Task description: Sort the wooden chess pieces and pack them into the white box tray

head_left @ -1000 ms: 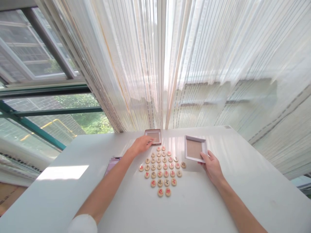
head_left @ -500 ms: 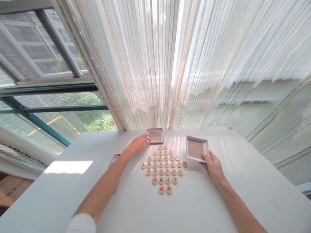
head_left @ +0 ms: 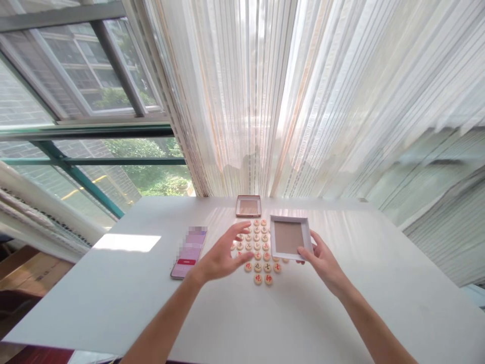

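My right hand (head_left: 322, 260) grips the lower right corner of a shallow white cardboard box half (head_left: 291, 219), thumb inside on its brown bottom. It is held above the right side of several round Chinese chess pieces (head_left: 258, 267), wooden discs with red or black characters, and hides some of them. Over the left part of these pieces is my left hand (head_left: 220, 255), fingers spread and curved, holding nothing. Behind the pieces, near the far table edge, lies the other box half (head_left: 248, 215), with a reddish-brown rim and a brown inside.
A phone (head_left: 187, 253) with a partly blurred screen lies on the white table (head_left: 235, 323), left of my left hand. Beyond the far edge hang striped sheer curtains (head_left: 246, 126). A window (head_left: 94, 76) and a cardboard box (head_left: 30, 273) are at the left.
My left hand has left the reddish-brown-rimmed box half and come back over the pieces. My right hand has brought the white box half leftward above them. The head view has shifted slightly.
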`<state>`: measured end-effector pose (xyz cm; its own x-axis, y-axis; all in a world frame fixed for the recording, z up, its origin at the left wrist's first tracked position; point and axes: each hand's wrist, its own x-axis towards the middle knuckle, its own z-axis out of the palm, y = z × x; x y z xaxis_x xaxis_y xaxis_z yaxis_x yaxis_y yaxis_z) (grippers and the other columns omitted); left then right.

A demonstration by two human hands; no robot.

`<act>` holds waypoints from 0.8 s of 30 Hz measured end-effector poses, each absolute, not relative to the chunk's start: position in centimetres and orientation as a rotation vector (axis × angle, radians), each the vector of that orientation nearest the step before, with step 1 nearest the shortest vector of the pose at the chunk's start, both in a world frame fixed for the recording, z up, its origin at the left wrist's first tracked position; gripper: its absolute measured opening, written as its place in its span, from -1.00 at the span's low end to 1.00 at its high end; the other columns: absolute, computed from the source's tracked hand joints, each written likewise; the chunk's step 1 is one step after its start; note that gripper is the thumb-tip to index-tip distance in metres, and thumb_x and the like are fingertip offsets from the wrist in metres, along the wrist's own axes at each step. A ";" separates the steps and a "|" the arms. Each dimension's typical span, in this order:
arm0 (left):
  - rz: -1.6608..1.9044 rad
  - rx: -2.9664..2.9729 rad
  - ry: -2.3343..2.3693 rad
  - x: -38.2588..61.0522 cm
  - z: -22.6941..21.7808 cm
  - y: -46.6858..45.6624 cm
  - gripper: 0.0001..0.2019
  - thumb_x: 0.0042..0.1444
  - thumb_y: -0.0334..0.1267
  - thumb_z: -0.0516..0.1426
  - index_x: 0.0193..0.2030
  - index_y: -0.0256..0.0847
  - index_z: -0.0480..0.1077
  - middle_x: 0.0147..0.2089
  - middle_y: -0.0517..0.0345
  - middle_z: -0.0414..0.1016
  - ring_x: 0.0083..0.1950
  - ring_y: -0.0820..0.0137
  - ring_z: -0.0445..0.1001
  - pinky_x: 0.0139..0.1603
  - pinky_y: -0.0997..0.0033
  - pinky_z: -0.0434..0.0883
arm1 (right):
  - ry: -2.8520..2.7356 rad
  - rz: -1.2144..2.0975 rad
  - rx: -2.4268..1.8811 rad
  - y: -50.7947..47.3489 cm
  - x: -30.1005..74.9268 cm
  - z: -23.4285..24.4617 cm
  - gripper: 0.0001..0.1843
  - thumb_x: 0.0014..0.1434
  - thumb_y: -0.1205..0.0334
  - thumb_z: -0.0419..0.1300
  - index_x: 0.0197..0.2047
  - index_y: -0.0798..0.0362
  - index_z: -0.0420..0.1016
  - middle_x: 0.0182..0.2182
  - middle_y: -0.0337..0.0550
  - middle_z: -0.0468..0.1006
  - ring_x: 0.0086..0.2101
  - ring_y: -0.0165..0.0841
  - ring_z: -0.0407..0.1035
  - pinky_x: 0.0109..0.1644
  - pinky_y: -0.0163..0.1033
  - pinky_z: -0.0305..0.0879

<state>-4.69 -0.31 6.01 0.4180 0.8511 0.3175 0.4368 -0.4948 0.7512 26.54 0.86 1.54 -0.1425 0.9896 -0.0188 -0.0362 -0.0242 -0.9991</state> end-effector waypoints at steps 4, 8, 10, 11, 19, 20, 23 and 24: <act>0.974 1.992 0.994 -3.3 3.9 -5.9 0.12 -0.05 -0.10 0.43 0.51 0.06 -0.19 0.55 -0.06 -0.15 0.44 0.06 0.15 0.34 0.05 0.35 | -1.299 1.520 -1.010 -4.6 23.2 2.5 0.02 0.21 -0.03 0.30 0.49 -0.16 -0.29 -0.04 -0.05 0.58 -0.28 -0.26 0.52 -0.25 -0.10 0.52; 1.009 1.897 1.063 -3.0 1.7 -9.7 0.15 -0.07 -0.22 0.43 0.51 0.08 -0.23 0.54 -0.06 -0.14 0.44 0.04 0.13 0.36 -0.02 0.31 | -1.256 1.506 -1.034 -9.7 20.9 1.6 -0.02 0.23 -0.07 0.26 0.50 -0.25 -0.28 0.12 0.02 0.47 -0.29 -0.27 0.53 -0.27 -0.07 0.54; 0.980 1.879 1.095 -3.2 1.0 -11.1 0.15 -0.09 -0.28 0.43 0.50 0.07 -0.21 0.52 -0.05 -0.09 0.42 0.05 0.16 0.37 -0.03 0.30 | -1.232 1.501 -1.048 -11.6 20.4 0.9 -0.03 0.24 -0.09 0.24 0.50 -0.24 -0.27 0.16 0.05 0.43 -0.23 -0.24 0.53 -0.22 -0.03 0.55; 0.956 1.877 1.107 -3.4 0.7 -11.7 0.16 -0.12 -0.30 0.43 0.49 0.07 -0.20 0.51 -0.04 -0.07 0.42 0.05 0.17 0.38 -0.03 0.29 | -1.230 1.500 -1.052 -12.3 20.3 0.5 -0.05 0.25 -0.09 0.24 0.50 -0.21 -0.26 0.15 0.05 0.44 -0.20 -0.23 0.54 -0.14 -0.01 0.54; 0.775 1.972 1.238 -4.3 -2.4 -14.4 0.19 -0.29 -0.31 0.48 0.44 0.06 -0.09 0.47 -0.04 0.00 0.48 -0.01 0.04 0.48 -0.17 0.08 | -1.531 1.188 -1.313 -14.9 21.4 -3.3 -0.31 0.35 -0.06 0.11 0.44 -0.05 0.04 -0.11 -0.06 0.52 -0.35 -0.31 0.49 -0.24 -0.17 0.52; 0.763 1.998 1.245 -4.3 -2.7 -14.5 0.19 -0.29 -0.29 0.48 0.44 0.05 -0.09 0.47 -0.05 0.01 0.48 -0.02 0.04 0.48 -0.18 0.10 | -1.590 1.092 -1.351 -14.9 21.6 -3.6 -0.35 0.36 -0.04 0.11 0.42 -0.05 0.10 -0.11 -0.06 0.51 -0.39 -0.34 0.46 -0.29 -0.21 0.51; 0.725 2.085 1.274 -4.5 -3.2 -14.4 0.20 -0.30 -0.25 0.49 0.45 0.05 -0.07 0.47 -0.07 0.03 0.49 -0.05 0.04 0.48 -0.23 0.07 | -1.753 0.889 -1.366 -14.6 22.2 -3.8 -0.49 0.38 0.05 0.10 0.34 -0.07 0.25 -0.06 -0.05 0.50 -0.38 -0.36 0.45 -0.29 -0.24 0.50; 0.712 2.110 1.293 -4.6 -3.2 -14.3 0.20 -0.30 -0.24 0.49 0.45 0.06 -0.07 0.47 -0.07 0.04 0.49 -0.05 0.04 0.48 -0.25 0.05 | -1.799 0.851 -1.356 -14.5 22.2 -3.8 -0.54 0.39 0.08 0.09 0.31 -0.08 0.28 -0.05 -0.05 0.50 -0.36 -0.35 0.46 -0.26 -0.24 0.51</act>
<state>-4.55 -14.32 -3.18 0.3944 0.9069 0.1482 0.6102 -0.3791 0.6956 22.24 -14.48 -3.81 -0.1902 0.9697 0.1530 0.4969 0.2296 -0.8369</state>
